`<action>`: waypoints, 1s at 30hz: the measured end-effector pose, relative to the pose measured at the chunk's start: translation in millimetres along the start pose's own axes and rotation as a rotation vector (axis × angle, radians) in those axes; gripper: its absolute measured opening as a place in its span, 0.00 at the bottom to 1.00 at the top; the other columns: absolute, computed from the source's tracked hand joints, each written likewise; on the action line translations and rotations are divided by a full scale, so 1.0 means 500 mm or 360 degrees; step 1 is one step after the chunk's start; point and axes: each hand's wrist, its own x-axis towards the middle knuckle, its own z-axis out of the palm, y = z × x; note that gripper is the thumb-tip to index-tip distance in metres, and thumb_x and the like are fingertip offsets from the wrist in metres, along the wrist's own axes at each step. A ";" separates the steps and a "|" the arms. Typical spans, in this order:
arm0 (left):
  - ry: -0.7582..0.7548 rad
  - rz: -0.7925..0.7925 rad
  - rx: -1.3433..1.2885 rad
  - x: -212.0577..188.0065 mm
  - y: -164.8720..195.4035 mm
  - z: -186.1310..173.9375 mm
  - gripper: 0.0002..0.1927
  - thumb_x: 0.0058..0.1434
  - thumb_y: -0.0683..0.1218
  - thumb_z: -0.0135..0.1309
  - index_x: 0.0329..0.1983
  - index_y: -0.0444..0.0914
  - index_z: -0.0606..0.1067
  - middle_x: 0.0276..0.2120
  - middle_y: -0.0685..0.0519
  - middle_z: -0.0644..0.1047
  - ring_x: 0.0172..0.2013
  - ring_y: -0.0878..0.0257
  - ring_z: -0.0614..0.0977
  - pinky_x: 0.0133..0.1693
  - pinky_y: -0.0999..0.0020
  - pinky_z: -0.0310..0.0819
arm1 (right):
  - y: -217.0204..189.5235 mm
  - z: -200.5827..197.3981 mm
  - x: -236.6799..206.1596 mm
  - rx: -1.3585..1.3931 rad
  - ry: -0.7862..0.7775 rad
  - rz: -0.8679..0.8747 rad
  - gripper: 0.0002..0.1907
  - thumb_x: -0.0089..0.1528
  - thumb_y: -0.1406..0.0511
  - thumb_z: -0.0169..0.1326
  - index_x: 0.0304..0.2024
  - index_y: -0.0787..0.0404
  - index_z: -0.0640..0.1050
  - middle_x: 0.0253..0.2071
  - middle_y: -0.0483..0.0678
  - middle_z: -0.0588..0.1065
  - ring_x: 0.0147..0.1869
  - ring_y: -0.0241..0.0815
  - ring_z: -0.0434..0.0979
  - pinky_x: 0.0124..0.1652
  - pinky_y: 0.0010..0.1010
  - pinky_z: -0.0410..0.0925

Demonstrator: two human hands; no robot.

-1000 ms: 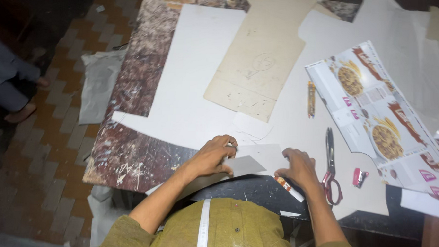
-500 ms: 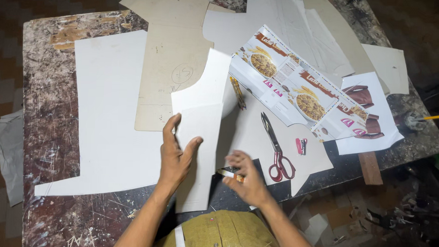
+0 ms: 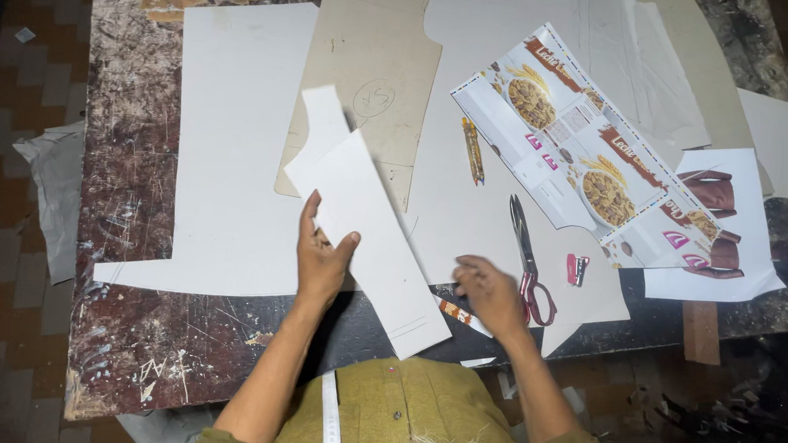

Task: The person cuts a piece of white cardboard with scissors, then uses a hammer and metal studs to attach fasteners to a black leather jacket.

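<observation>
My left hand (image 3: 321, 256) grips a long white card pattern piece (image 3: 359, 212) by its left edge and holds it tilted above the table. My right hand (image 3: 491, 293) rests on the table near the front edge, fingers curled over a small orange-and-white stick (image 3: 455, 311); whether it grips the stick is unclear. Red-handled scissors (image 3: 525, 257) lie just right of that hand. A small red object (image 3: 577, 269) lies beyond the scissors.
A large white card sheet (image 3: 235, 146) and a beige pattern (image 3: 373, 72) cover the worn marbled table (image 3: 120, 325). A printed cereal-box sheet (image 3: 580, 158) lies at right, a pencil (image 3: 473, 150) beside it. A measuring tape (image 3: 327, 416) hangs at my chest.
My left hand has lifted the white pattern piece and swung it clockwise, lower end toward me. The right hand shifted slightly right along the table edge.
</observation>
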 end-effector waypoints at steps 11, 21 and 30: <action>0.0338 0.0078 0.1439 -0.002 -0.051 -0.058 0.21 0.45 0.54 0.75 0.26 0.39 0.74 0.21 0.51 0.77 0.22 0.63 0.76 0.26 0.61 0.69 | -0.139 -0.075 0.279 -0.0754 0.0744 -0.0783 0.15 0.64 0.64 0.61 0.47 0.69 0.81 0.40 0.62 0.80 0.46 0.61 0.80 0.48 0.46 0.71; 0.0167 -0.0127 0.1534 0.017 -0.037 -0.103 0.23 0.49 0.60 0.71 0.29 0.40 0.74 0.15 0.54 0.73 0.18 0.62 0.74 0.23 0.62 0.67 | -0.156 0.066 0.277 0.1105 -0.0091 -0.0296 0.06 0.64 0.73 0.58 0.42 0.68 0.76 0.34 0.53 0.77 0.29 0.38 0.74 0.24 0.27 0.67; 0.0124 0.0102 0.1589 0.014 -0.061 -0.116 0.34 0.54 0.62 0.64 0.63 0.50 0.74 0.19 0.54 0.74 0.21 0.64 0.76 0.23 0.63 0.70 | -0.071 0.216 0.147 0.1773 -0.0319 -0.0217 0.12 0.69 0.69 0.54 0.51 0.72 0.73 0.36 0.56 0.78 0.36 0.43 0.83 0.37 0.28 0.79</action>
